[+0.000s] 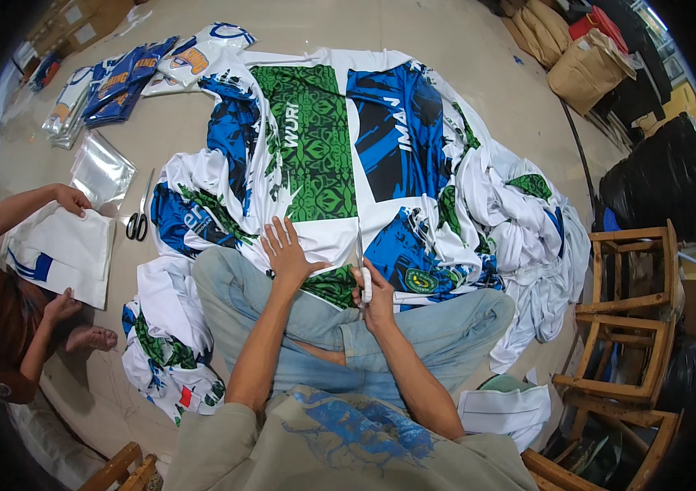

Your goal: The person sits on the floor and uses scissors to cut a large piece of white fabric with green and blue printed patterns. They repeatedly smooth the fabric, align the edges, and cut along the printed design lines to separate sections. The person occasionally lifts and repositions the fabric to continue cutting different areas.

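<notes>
A large printed white cloth (372, 61) is spread over the floor and my lap, with a green patterned panel (323, 139) and a blue-and-black panel (422, 139). My left hand (289, 258) lies flat on the white cloth below the green panel, fingers spread. In my right hand (378, 301) are white-handled scissors (366, 286), their blades pointing away from me along the white strip between the panels. Bunched cloth surrounds both panels. A smaller printed cloth bundle (169, 335) lies beside my left knee.
At the left, a person's hands (74, 200) hold a folded white garment (70, 245). Nearby lie black-handled scissors (137, 227), clear plastic bags (102, 168) and bagged garments (127, 82). Wooden frames (622, 307), a black bag (659, 180) and paper sacks (589, 74) line the right.
</notes>
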The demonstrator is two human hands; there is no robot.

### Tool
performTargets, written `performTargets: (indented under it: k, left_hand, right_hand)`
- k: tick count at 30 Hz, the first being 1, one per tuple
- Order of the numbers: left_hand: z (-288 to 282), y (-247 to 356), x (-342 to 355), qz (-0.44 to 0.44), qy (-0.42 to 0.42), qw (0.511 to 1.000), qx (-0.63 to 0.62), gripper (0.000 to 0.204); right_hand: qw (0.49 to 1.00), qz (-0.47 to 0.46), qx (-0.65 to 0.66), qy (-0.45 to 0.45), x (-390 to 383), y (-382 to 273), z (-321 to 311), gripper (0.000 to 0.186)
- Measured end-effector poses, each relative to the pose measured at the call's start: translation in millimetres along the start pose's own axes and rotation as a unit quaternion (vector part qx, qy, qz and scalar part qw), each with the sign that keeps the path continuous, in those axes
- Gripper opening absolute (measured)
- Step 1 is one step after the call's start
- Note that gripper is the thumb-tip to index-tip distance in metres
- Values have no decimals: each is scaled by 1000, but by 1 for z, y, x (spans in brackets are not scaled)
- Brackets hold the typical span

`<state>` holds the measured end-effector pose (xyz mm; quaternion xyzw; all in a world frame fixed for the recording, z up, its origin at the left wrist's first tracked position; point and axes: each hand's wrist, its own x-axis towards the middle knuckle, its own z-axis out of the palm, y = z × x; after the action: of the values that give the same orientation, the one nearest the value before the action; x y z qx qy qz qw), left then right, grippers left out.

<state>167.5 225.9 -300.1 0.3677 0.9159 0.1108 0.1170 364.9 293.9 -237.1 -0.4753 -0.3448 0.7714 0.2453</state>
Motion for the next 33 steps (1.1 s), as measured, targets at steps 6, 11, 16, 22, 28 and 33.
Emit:
performTargets:
  k: [6,11,16,22,28,33]
  left_hand:
    - [1,-1,0,4,7,1000,-14,158]
    - [4,-2,0,9,17,1000,-20,159]
    - [7,-5,0,13,29,999,-6,159]
    - [7,-4,1,14,25,999,15,158]
    - [11,-7,-2,28,59,998,11,158]
    - [11,-6,0,24,48,998,17,158]
  right_hand:
    - [1000,-9,7,-5,4,-2,4,64]
    - [1000,-11,4,-5,3,0,0,65]
    - [999,10,34,-1,5,-8,0,63]
    - [1000,-5,12,-4,28,-18,5,61]
    - [1000,-14,-4,-8,32,-13,2,61]
    - [1000,-14,-14,-21,32,-10,-1,59]
